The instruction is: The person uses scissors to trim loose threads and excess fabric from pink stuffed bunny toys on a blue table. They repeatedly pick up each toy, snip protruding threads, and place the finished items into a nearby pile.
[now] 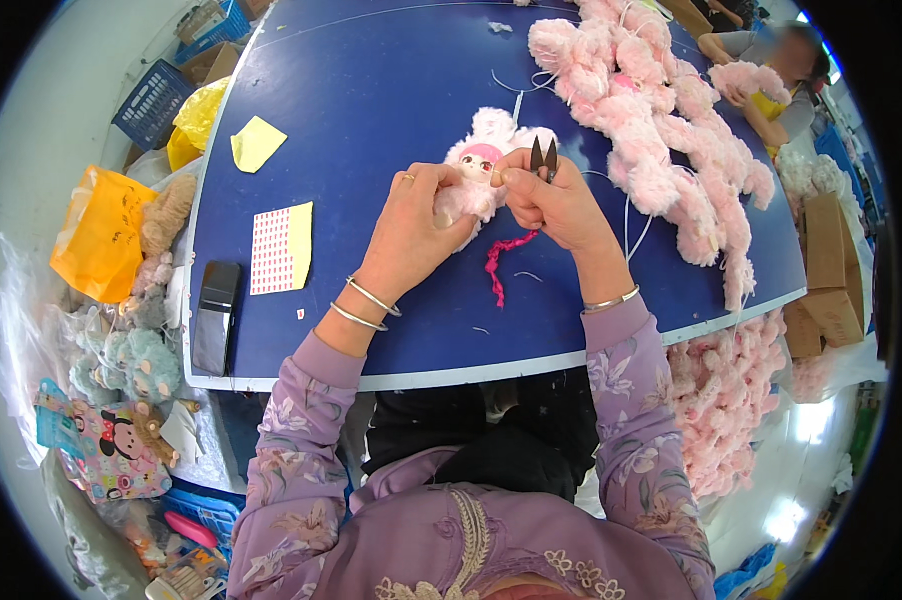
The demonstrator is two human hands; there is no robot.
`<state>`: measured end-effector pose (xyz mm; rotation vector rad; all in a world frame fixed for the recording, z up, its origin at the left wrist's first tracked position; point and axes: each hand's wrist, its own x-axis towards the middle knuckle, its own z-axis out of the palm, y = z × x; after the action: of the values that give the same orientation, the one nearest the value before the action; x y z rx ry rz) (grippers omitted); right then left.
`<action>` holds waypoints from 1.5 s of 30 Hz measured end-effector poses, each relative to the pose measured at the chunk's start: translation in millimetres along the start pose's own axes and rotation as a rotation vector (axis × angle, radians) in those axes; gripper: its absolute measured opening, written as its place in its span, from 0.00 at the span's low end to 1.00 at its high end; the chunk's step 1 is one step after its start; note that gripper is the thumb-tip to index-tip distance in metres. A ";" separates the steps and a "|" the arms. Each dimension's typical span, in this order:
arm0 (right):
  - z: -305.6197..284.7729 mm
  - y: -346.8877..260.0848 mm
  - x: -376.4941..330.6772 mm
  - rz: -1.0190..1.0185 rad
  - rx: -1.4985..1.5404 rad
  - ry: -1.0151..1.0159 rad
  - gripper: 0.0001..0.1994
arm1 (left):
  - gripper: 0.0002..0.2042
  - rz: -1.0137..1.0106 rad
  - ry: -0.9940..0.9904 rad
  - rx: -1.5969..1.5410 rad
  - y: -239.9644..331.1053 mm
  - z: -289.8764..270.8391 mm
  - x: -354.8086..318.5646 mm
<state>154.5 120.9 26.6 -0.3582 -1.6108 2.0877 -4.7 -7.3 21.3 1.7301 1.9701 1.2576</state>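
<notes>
Two bare hands meet over a blue table [371, 90], where the left hand [416, 225] closes its fingers around a small pink plush doll [481, 165] held just above the tabletop, and the right hand [556, 200] grips a pair of thread snips [543, 158], blades up, beside the doll's head. A pink cord [501, 262] dangles below the hands, a heap of pink plush toys [661, 130] lies to the right, and a black phone [216, 315] and a sticker sheet [281, 248] lie to the left.
</notes>
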 end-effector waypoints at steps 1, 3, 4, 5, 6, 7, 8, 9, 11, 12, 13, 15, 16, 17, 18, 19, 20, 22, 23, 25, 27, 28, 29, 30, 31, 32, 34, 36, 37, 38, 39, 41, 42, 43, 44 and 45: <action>0.0 0.0 0.2 0.010 -0.012 -0.012 0.09 | 0.18 0.011 0.017 0.010 0.1 0.7 -0.9; -1.6 2.8 -1.3 0.021 -0.006 -0.055 0.09 | 0.19 0.045 -0.013 -0.005 -1.8 2.4 -2.3; -1.9 3.0 -2.2 0.026 -0.002 -0.077 0.09 | 0.19 0.063 -0.029 -0.011 -3.0 2.9 -2.8; -1.9 1.2 -3.0 0.029 0.003 -0.078 0.09 | 0.20 -0.031 -0.073 -0.135 -4.6 2.6 -2.3; -0.6 -1.6 -3.8 0.034 0.010 -0.080 0.09 | 0.20 -0.127 -0.116 -0.257 -7.0 0.9 -1.7; 0.4 -3.2 -4.2 0.039 0.018 -0.083 0.09 | 0.21 -0.223 -0.159 -0.379 -8.9 -1.0 -0.9; 0.6 -3.3 -3.5 0.032 0.015 -0.097 0.09 | 0.21 -0.239 -0.123 -0.368 -10.5 -3.2 0.0; -0.5 -3.9 -3.4 0.027 0.009 -0.106 0.09 | 0.21 -0.253 -0.090 -0.362 -11.8 -4.0 1.7; -0.5 -6.2 -4.8 0.020 0.011 -0.131 0.09 | 0.22 -0.264 -0.091 -0.382 -12.7 -5.2 3.0; 0.4 -8.7 -5.6 0.018 0.018 -0.149 0.08 | 0.23 -0.260 -0.124 -0.408 -12.4 -6.1 3.3; 1.1 -10.6 -6.4 0.016 0.025 -0.167 0.08 | 0.24 -0.256 -0.156 -0.434 -11.8 -6.8 3.4; 6.1 -11.1 -7.0 0.009 0.028 -0.155 0.07 | 0.25 -0.222 -0.182 -0.444 -10.1 -6.1 1.4; 9.1 -11.3 -6.6 0.006 0.030 -0.151 0.06 | 0.26 -0.192 -0.175 -0.427 -7.5 -3.8 -0.9; 11.0 -12.5 -5.8 0.015 0.033 -0.169 0.06 | 0.26 -0.163 -0.168 -0.411 -5.7 -2.6 -3.2; 11.8 -14.3 -5.7 0.025 0.033 -0.183 0.06 | 0.25 -0.145 -0.135 -0.389 -4.0 -2.2 -4.5; 12.6 -15.3 -5.6 0.035 0.034 -0.196 0.05 | 0.24 -0.127 -0.103 -0.366 -1.6 -2.6 -5.5; 12.6 -12.8 -5.0 0.010 0.028 -0.186 0.05 | 0.23 -0.109 -0.070 -0.344 -0.3 -2.6 -6.1; 17.4 -8.2 -1.7 -0.039 0.015 -0.169 0.04 | 0.19 0.004 -0.043 -0.222 -1.4 -2.7 -6.3; 19.8 -10.3 -1.9 -0.054 0.052 -0.122 0.04 | 0.18 0.059 -0.029 -0.160 -2.3 -2.8 -5.9; 29.5 -32.9 -1.3 -0.232 0.183 -0.263 0.05 | 0.15 0.068 -0.061 -0.146 -13.6 -2.7 -3.8; 35.5 -62.2 -1.4 -0.390 0.235 -0.278 0.07 | 0.13 0.065 -0.071 -0.147 -18.2 -0.9 -2.7; 36.2 -74.6 0.2 -0.459 0.226 -0.227 0.07 | 0.12 0.054 -0.064 -0.147 -18.4 -2.0 -3.2; 31.3 -82.0 5.2 -0.483 0.294 -0.183 0.01 | 0.12 0.044 -0.058 -0.148 -18.0 -3.2 -3.2; 29.2 -90.7 4.9 -0.485 0.264 -0.113 0.02 | 0.12 0.038 -0.058 -0.144 -17.8 -5.1 -3.8; 22.8 -97.8 0.6 -0.466 0.209 -0.086 0.03 | 0.13 0.033 -0.057 -0.149 -17.0 -5.3 -4.0; 13.6 -104.2 -5.2 -0.446 0.154 -0.058 0.04 | 0.13 0.030 -0.057 -0.155 -17.1 -5.0 -3.5; -4.4 -106.5 -21.9 -0.333 0.014 -0.103 0.08 | 0.16 0.007 -0.049 -0.167 -22.7 -6.6 -4.6; -12.8 -103.6 -53.6 -0.267 -0.302 -0.054 0.10 | 0.18 -0.041 -0.031 -0.164 -26.1 -8.6 -7.4; -12.4 -95.1 -86.3 -0.359 -0.291 -0.022 0.10 | 0.20 -0.062 -0.028 -0.169 -23.7 -8.2 -5.0; -11.4 -84.5 -110.1 -0.460 -0.219 0.137 0.08 | 0.21 -0.086 -0.023 -0.170 -21.5 -7.8 -2.6; -10.5 -71.5 -130.6 -0.566 -0.148 0.289 0.06 | 0.22 -0.130 -0.026 -0.159 -21.3 -9.8 -2.1; 0.4 -99.2 -140.0 -0.582 -0.374 0.143 0.05 | 0.24 -0.228 -0.037 -0.129 -24.9 -11.7 -3.4; 4.5 -117.1 -147.2 -0.534 -0.592 0.134 0.05 | 0.24 -0.231 -0.054 -0.161 -22.3 -6.9 -0.1; 5.2 -129.4 -146.1 -0.502 -0.786 0.088 0.06 | 0.25 -0.251 -0.047 -0.167 -23.2 -8.3 -1.0; -3.6 -131.1 -152.2 -0.519 -0.891 0.306 0.05 | 0.25 -0.270 -0.041 -0.174 -23.9 -9.3 -2.4; -8.4 -135.1 -158.3 -0.532 -0.999 0.534 0.05 | 0.24 -0.264 -0.037 -0.182 -24.0 -9.5 -1.8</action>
<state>321.7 72.5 141.0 -0.6403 -1.9760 0.6150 -27.2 -11.5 9.3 1.3482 1.9204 1.2576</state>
